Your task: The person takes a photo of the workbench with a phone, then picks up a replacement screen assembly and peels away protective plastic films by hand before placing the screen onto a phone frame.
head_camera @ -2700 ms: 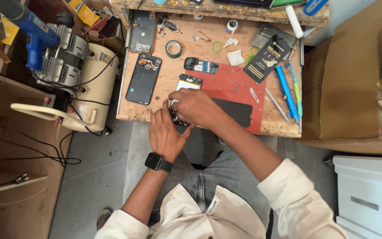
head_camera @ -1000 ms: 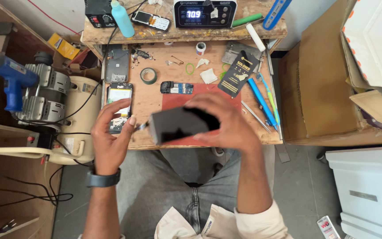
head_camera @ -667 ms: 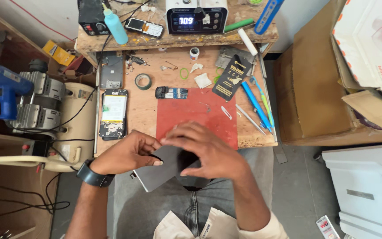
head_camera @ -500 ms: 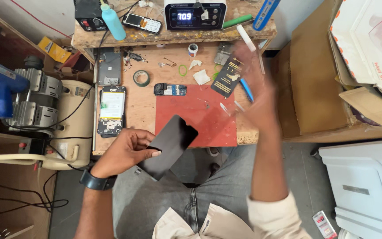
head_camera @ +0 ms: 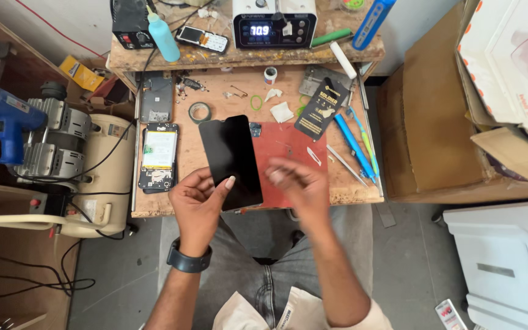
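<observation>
The black phone screen panel [head_camera: 230, 162] stands tilted above the worktop [head_camera: 215, 208], pinched at its lower edge by the left hand [head_camera: 200, 205]. The right hand [head_camera: 297, 186] is blurred, fingers loosely curled around nothing. Such a thin one-handed grip could let the panel slip onto the red mat [head_camera: 294, 165].

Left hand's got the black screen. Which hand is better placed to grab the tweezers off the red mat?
Right, probably. The right hand is empty and hovers over the red mat near the tweezers; the left hand is busy gripping the screen.
</observation>
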